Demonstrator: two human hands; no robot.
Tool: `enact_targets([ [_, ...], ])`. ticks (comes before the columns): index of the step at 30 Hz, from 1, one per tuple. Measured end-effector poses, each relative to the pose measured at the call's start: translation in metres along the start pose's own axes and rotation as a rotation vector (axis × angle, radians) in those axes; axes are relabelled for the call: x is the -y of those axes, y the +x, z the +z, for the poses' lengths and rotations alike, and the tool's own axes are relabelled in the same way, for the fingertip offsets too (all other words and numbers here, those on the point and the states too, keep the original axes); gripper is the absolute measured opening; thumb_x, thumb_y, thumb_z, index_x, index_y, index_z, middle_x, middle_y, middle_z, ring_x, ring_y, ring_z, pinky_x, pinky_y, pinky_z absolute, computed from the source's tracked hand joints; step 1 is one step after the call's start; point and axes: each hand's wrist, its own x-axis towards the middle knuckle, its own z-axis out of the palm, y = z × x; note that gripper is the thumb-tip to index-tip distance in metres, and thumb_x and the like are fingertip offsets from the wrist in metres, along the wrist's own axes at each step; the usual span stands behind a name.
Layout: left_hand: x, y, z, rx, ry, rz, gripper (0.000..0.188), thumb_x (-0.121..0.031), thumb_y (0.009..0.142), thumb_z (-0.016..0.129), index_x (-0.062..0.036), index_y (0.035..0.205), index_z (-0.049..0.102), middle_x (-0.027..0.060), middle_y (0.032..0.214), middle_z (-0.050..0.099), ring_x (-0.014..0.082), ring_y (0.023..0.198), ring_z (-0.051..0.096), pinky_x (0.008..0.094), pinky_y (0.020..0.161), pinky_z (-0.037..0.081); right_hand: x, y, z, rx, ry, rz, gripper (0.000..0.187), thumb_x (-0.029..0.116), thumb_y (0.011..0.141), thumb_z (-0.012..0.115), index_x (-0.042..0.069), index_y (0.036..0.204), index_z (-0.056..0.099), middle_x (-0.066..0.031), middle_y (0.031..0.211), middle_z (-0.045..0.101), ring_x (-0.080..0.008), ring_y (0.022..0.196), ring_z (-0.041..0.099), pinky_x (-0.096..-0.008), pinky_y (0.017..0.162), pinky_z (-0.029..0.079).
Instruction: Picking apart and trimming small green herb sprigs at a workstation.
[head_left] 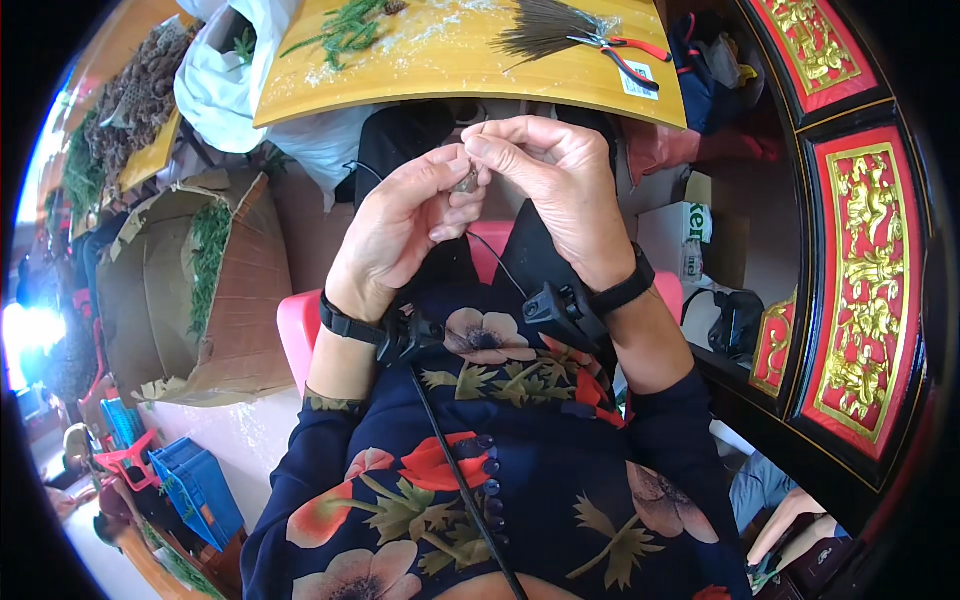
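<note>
Above my lap, in front of the yellow table, my two hands meet at the fingertips. My left hand [405, 215] is closed, thumb against curled fingers, around a small brownish-grey object [466, 182]; the fingers cover most of it and its kind does not show. Beside it, touching the left thumb tip, my right hand [555, 175] pinches thumb to forefinger. Whatever is in that pinch is too small to make out. On the table beyond lie a green artificial pine sprig [350, 32], a bundle of thin brown wire stems [548, 28] and red-handled pliers [625, 46].
The yellow table [440, 75] has its near edge just past my hands. White plastic bags [225, 90] hang at its left. An open cardboard box [240, 310] with greenery stands left, a blue crate [198, 490] lower left. A carved red-and-gold panel [865, 290] rises at right.
</note>
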Motion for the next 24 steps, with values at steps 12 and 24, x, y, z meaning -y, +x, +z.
enact_targets([
  [12, 0.005, 0.003, -0.004, -0.145, 0.248, 0.110, 0.017, -0.021, 0.092, 0.048, -0.0056, 0.092, 0.054, -0.0039, 0.072, 0.041, 0.0048, 0.061, 0.033, 0.0183, 0.051, 0.022, 0.005, -0.002, -0.005, 0.058, -0.755, -0.400, 0.007, -0.002, 0.080, 0.066, -0.002, 0.086, 0.066, -0.0079, 0.081, 0.064, -0.0113, 0.068, 0.061, -0.0219, 0.062, 0.047],
  [24, 0.002, 0.004, -0.010, -0.157, 0.239, -0.039, 0.014, -0.020, 0.089, 0.048, -0.0083, 0.085, 0.055, -0.0074, 0.068, 0.039, 0.0016, 0.058, 0.032, 0.0170, 0.048, 0.021, -0.003, 0.015, -0.023, 0.285, -0.705, -0.686, 0.022, -0.012, 0.071, 0.065, -0.001, 0.090, 0.066, -0.0091, 0.093, 0.064, -0.0208, 0.078, 0.064, -0.0269, 0.066, 0.051],
])
